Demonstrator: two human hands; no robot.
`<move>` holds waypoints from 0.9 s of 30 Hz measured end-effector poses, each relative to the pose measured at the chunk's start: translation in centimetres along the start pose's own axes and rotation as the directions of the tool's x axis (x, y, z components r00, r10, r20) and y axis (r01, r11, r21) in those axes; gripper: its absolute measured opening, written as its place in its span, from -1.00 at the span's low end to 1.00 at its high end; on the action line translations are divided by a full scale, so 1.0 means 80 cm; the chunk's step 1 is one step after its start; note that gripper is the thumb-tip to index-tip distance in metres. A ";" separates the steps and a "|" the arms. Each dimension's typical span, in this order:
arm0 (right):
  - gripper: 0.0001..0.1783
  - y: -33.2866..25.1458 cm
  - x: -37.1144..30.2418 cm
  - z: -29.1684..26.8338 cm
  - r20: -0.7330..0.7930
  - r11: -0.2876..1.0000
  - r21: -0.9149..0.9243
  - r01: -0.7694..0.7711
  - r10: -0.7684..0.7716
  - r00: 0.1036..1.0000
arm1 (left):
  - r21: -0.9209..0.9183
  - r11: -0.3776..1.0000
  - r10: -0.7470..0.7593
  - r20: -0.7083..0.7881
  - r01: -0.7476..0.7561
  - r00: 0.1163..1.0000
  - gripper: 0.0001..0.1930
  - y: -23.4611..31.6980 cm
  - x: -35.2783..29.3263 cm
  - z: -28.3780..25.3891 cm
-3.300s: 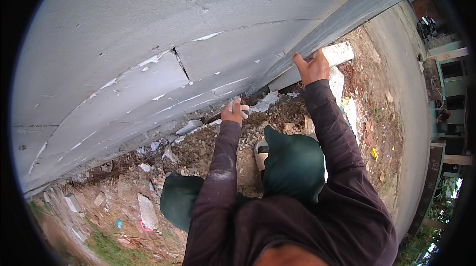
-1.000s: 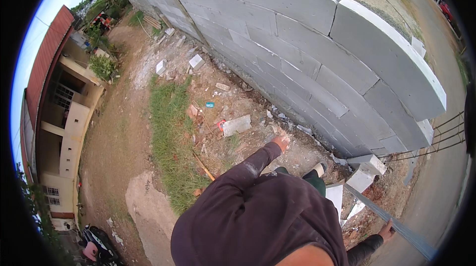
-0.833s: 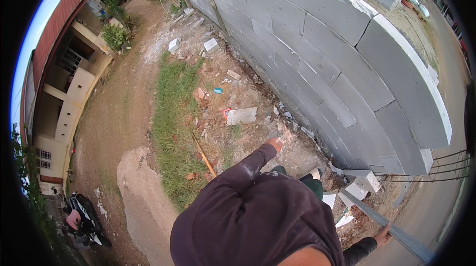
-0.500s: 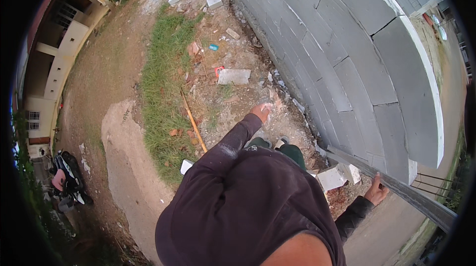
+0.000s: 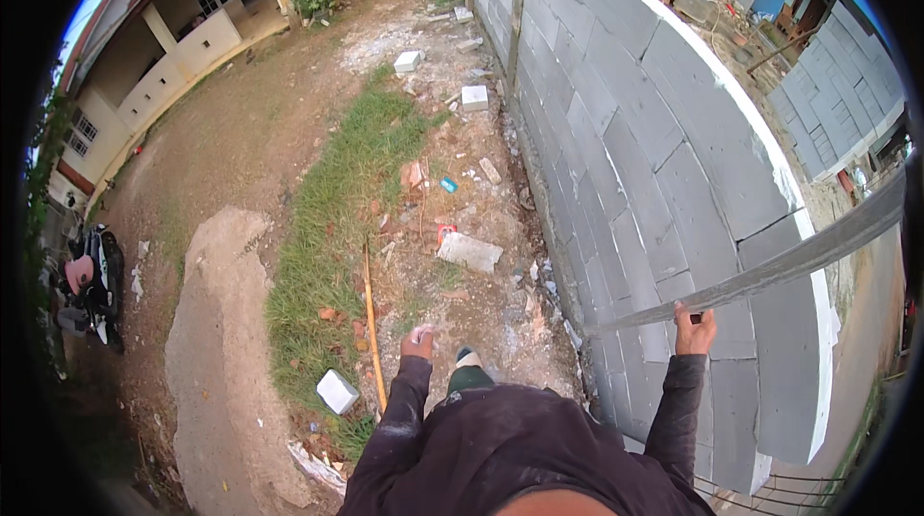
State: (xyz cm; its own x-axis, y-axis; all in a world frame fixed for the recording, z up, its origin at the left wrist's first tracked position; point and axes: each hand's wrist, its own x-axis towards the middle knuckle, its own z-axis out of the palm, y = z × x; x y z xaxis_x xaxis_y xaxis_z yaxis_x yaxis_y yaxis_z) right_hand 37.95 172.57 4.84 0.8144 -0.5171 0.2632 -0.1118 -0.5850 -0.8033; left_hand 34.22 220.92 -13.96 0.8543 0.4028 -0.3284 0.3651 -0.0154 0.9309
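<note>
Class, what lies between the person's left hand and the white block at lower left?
In the head view, a yellowish pole lies between the left hand and the white block, along the grass edge.

The long bar [image 5: 770, 279] slants across the block wall [image 5: 616, 169] at right. A pole [image 5: 373, 333] lies along the grass [image 5: 322, 275], left of the wall. A motorbike [image 5: 99, 280] stands farther left.

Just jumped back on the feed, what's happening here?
A person grips a long grey bar in the right hand, slanting across the view of the block wall. The left hand is low over the ground, fingers curled, with nothing visible in it. A pole and a white block lie to the left.
</note>
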 end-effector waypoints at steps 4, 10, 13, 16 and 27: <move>-0.77 -0.029 0.044 0.087 -0.003 0.994 0.106 0.025 -0.025 1.000 | -0.093 0.995 -0.045 -0.084 0.037 0.995 -0.77 0.001 0.048 -0.037; -0.72 -0.087 0.103 0.196 0.073 0.996 0.087 0.025 -0.032 0.997 | -0.049 0.998 -0.041 -0.187 0.032 0.982 -0.72 0.019 0.139 -0.061; -0.72 -0.088 0.140 0.254 0.126 0.995 0.093 0.029 -0.041 0.991 | -0.157 0.983 -0.126 -0.185 0.097 0.975 -0.72 0.031 0.189 -0.053; -0.73 -0.078 0.187 0.320 0.122 0.990 0.124 0.070 -0.085 0.989 | -0.085 0.993 -0.094 -0.209 0.077 0.973 -0.72 0.039 0.256 -0.030; -0.67 -0.032 0.311 0.519 0.090 0.966 0.234 -0.108 0.089 0.992 | 0.498 0.827 -0.123 -0.291 0.260 0.949 -0.80 -0.189 0.480 -0.114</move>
State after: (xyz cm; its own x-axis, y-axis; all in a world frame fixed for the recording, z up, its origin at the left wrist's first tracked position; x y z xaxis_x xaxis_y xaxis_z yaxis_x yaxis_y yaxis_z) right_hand 82.12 187.18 -8.73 0.8493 -0.5085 0.1418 -0.0624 -0.3635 -0.9295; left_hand 58.10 244.95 -39.19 0.6582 0.6500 -0.3798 0.7084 -0.3639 0.6048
